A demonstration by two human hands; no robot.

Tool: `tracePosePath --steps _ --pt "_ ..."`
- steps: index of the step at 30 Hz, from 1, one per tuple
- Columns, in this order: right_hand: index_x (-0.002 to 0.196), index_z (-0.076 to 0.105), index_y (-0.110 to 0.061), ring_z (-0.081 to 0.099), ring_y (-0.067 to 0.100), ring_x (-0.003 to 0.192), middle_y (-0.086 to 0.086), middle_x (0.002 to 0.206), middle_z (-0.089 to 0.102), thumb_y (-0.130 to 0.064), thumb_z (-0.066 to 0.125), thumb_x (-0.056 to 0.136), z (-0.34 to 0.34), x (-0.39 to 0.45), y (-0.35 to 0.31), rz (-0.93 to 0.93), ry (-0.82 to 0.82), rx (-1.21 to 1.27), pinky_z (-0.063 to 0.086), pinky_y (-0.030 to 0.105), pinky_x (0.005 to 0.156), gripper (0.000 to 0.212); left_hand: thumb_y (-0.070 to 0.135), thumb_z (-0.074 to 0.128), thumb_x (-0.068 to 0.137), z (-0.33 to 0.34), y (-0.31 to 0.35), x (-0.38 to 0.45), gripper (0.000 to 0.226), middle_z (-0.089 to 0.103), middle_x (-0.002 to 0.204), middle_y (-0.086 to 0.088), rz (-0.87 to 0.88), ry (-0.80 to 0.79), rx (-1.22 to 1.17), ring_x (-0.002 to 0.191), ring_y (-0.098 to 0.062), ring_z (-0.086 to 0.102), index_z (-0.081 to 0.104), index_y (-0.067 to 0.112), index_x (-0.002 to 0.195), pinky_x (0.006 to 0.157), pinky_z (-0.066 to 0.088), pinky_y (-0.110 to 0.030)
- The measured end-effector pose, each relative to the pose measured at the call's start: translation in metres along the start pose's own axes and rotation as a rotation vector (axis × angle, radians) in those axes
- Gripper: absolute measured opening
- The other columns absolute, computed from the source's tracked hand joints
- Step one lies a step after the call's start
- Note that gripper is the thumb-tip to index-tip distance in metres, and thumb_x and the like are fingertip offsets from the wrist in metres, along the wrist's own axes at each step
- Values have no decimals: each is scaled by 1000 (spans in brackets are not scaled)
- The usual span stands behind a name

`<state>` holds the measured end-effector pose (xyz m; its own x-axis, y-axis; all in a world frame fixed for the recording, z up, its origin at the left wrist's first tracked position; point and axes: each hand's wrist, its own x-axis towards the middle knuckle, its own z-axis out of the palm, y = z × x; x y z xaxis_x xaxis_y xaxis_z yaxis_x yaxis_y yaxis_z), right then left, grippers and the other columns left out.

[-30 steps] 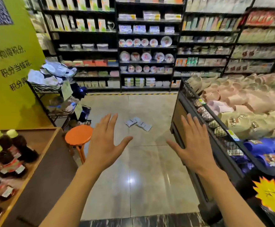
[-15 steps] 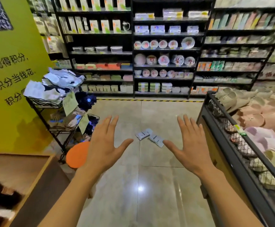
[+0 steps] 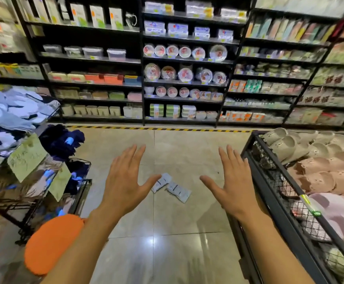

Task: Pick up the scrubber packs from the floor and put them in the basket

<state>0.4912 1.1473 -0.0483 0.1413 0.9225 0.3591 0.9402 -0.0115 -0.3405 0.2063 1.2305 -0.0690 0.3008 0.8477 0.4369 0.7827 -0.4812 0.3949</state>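
The scrubber packs (image 3: 172, 187), pale grey-white flat packets, lie together on the beige tile floor in the middle of the aisle. My left hand (image 3: 126, 181) is held out flat, fingers spread, holding nothing; its thumb tip overlaps the left pack in the view. My right hand (image 3: 231, 183) is also spread and empty, to the right of the packs. Both hands hover well above the floor. A black wire basket rack (image 3: 80, 181) stands at the left of the aisle.
A black mesh bin (image 3: 269, 181) full of slippers lines the right side, close to my right forearm. An orange round stool (image 3: 51, 242) stands at the lower left. Dark shelves of kitchenware (image 3: 183, 74) close the far end behind a yellow-black floor stripe.
The view has moved forward along the aisle: the packs now lie closer, between my hands, and the stool has slid toward the lower left. Both hands stay spread and empty.
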Motion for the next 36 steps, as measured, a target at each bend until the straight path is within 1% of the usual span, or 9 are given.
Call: tracePosePath --steps 2,7,12,15,21,25,28,32,36 --pt "166 13 -23 -2 20 161 -2 172 -1 -83 29 88 13 35 10 -3 4 9 -12 35 125 100 76 41 89 17 -12 34 93 32 166 -9 -12 5 -1 154 -27 27 27 19 162 124 17 -45" --pt "166 13 -22 -7 15 157 -4 169 -4 -84 27 88 59 135 43 -28 16 -11 -7 41 127 101 78 39 89 63 -43 126 94 30 167 -8 -31 -26 19 155 -26 25 25 21 162 125 21 -49" --pt "166 8 -22 -9 16 157 -5 167 -8 -88 19 87 101 235 80 -37 -32 -18 -6 44 128 102 82 34 87 102 -63 223 96 26 169 -5 -67 -84 41 157 -23 22 21 25 163 127 22 -49" --pt "165 9 -22 -5 20 159 -1 171 -3 -88 17 87 123 296 96 -41 -59 -19 -5 44 128 103 81 36 86 120 -76 275 96 24 170 -4 -96 -91 35 157 -22 22 19 27 163 127 21 -48" --pt "165 15 -20 4 26 161 4 173 8 -86 24 87 162 398 115 -16 -93 3 1 48 129 102 81 37 85 160 -113 360 96 21 171 -2 -140 -126 2 157 -20 19 18 29 163 125 15 -39" --pt "165 13 -22 3 26 161 4 174 7 -86 25 86 193 452 133 26 -120 -7 0 47 129 102 81 37 85 197 -142 416 97 21 171 -2 -140 -168 -31 157 -21 19 21 27 163 126 15 -39" --pt "166 12 -22 2 26 161 5 174 7 -85 25 86 216 489 146 73 -141 -54 1 48 129 103 82 38 85 234 -166 458 97 26 169 -5 -119 -209 -37 156 -24 23 24 24 162 128 19 -45" --pt "164 22 -16 13 33 159 10 172 17 -83 30 86 253 525 167 121 -141 -73 8 53 128 103 78 42 89 286 -194 500 93 32 166 -10 -52 -262 -65 155 -26 26 26 21 161 123 28 -54" --pt "164 21 -17 13 32 159 10 172 17 -82 33 87 301 542 199 146 -194 -83 6 51 128 101 76 44 89 342 -218 520 93 28 168 -9 -61 -307 -75 157 -26 23 27 21 161 125 24 -52"
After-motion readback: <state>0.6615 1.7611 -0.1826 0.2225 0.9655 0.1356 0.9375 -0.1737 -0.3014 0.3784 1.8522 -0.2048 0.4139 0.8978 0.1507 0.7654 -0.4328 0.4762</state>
